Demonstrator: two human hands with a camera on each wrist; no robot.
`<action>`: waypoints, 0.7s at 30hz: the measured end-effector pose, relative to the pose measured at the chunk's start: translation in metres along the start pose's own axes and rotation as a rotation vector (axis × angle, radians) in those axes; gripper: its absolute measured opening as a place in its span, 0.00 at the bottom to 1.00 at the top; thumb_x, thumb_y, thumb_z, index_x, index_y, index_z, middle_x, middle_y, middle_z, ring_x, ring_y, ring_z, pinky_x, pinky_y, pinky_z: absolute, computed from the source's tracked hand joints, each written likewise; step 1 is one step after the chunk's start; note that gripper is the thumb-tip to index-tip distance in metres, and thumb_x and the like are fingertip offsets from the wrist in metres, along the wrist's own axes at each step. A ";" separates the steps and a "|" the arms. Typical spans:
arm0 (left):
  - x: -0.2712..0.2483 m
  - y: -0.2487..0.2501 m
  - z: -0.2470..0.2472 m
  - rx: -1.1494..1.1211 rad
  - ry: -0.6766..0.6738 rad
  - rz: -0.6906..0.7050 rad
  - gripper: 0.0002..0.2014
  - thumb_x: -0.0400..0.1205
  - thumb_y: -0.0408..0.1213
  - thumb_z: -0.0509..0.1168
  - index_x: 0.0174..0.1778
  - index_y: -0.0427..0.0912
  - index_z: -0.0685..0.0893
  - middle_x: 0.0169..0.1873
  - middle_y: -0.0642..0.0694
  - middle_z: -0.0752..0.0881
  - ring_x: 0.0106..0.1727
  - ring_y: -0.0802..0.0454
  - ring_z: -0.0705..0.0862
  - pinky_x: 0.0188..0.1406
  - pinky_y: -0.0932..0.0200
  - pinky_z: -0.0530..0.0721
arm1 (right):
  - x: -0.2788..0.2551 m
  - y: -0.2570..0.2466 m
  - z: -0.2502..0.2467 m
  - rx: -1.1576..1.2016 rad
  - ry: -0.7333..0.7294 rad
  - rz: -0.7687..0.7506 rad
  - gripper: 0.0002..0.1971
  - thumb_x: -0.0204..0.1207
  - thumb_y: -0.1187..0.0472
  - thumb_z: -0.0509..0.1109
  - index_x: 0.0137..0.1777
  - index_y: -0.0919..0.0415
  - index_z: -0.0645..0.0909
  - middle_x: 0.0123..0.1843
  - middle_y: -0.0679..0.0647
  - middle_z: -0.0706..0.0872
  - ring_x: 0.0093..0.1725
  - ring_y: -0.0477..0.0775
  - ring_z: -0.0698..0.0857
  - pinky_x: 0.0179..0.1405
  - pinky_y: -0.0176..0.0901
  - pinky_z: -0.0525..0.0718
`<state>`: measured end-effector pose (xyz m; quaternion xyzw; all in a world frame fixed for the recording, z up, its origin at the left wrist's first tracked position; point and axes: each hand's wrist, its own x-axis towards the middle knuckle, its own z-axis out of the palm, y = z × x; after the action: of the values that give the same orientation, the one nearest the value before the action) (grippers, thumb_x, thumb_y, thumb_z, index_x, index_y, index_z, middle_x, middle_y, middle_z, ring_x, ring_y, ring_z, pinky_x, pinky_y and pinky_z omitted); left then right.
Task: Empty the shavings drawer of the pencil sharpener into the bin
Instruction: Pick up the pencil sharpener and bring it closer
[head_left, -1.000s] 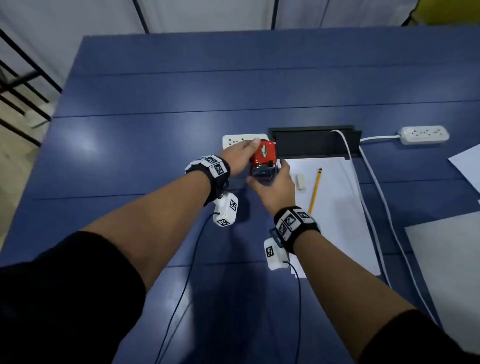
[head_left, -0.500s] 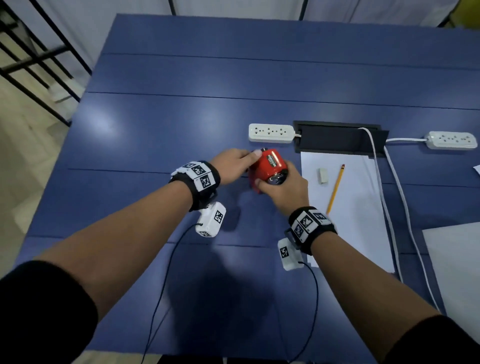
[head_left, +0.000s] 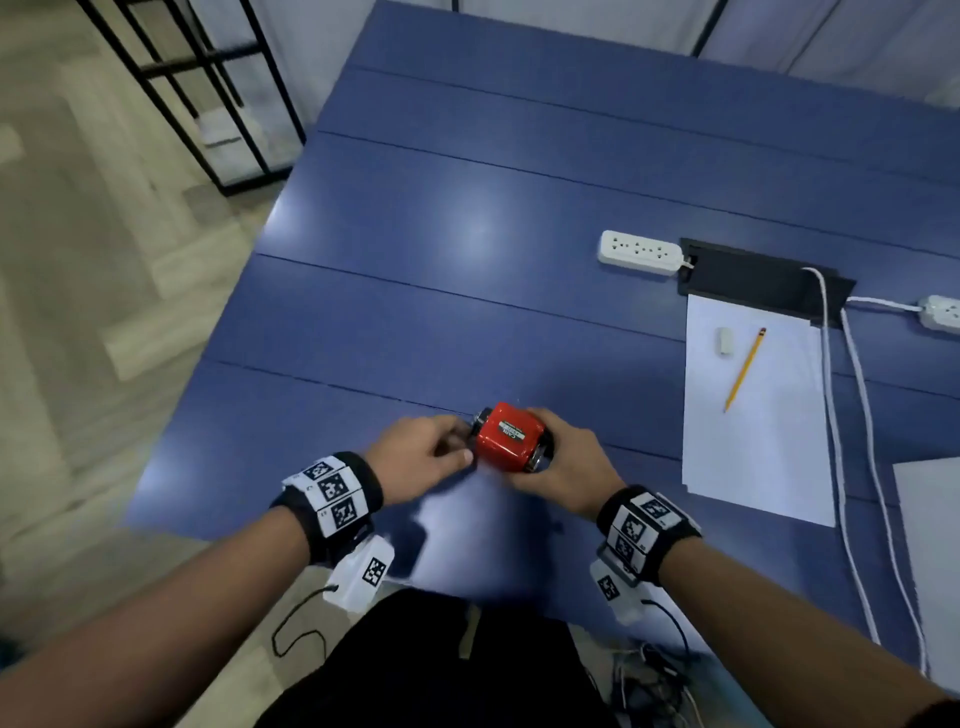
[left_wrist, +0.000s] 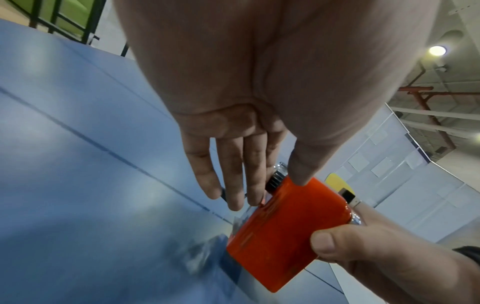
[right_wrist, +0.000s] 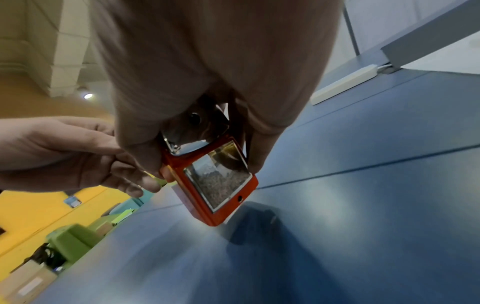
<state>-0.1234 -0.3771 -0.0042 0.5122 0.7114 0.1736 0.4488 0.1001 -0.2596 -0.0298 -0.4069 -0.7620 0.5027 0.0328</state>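
Observation:
The red pencil sharpener is held just above the blue table, near its front edge. My right hand grips its right end, thumb on the near side. My left hand pinches its left end: in the left wrist view the thumb lies on the red sharpener and the fingers reach beside its black knob. In the right wrist view the sharpener shows a clear drawer window, seated in the body, with shavings behind it.
At the back right lie a white power strip, a black cable hatch, and white paper with a pencil and eraser. White cables run down the right. Left is bare floor and a black shelf frame.
Both hands have carried the sharpener from beside the cable hatch towards me and to the left, near the table's front edge. My view has swung left and down.

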 end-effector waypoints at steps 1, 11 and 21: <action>-0.010 -0.008 0.003 -0.019 0.006 -0.005 0.16 0.80 0.49 0.70 0.62 0.52 0.86 0.48 0.58 0.93 0.50 0.56 0.90 0.58 0.53 0.86 | -0.004 -0.002 0.009 0.000 -0.004 -0.004 0.40 0.59 0.49 0.90 0.74 0.45 0.82 0.56 0.43 0.94 0.55 0.40 0.93 0.62 0.45 0.90; -0.060 -0.063 0.012 -0.070 0.059 0.051 0.23 0.78 0.54 0.67 0.68 0.52 0.82 0.52 0.57 0.92 0.52 0.65 0.89 0.57 0.61 0.86 | -0.014 -0.015 0.062 -0.025 -0.065 -0.036 0.41 0.61 0.53 0.91 0.76 0.42 0.80 0.57 0.42 0.93 0.54 0.39 0.92 0.58 0.29 0.86; -0.068 -0.080 0.047 -0.094 0.124 -0.017 0.27 0.80 0.52 0.71 0.76 0.53 0.77 0.63 0.57 0.89 0.60 0.59 0.88 0.63 0.55 0.86 | -0.010 -0.007 0.059 -0.094 -0.144 -0.045 0.54 0.61 0.46 0.92 0.85 0.45 0.67 0.72 0.40 0.84 0.65 0.38 0.86 0.63 0.18 0.75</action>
<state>-0.1260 -0.4803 -0.0548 0.4729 0.7331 0.2344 0.4289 0.0762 -0.3110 -0.0499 -0.3534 -0.7943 0.4933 -0.0301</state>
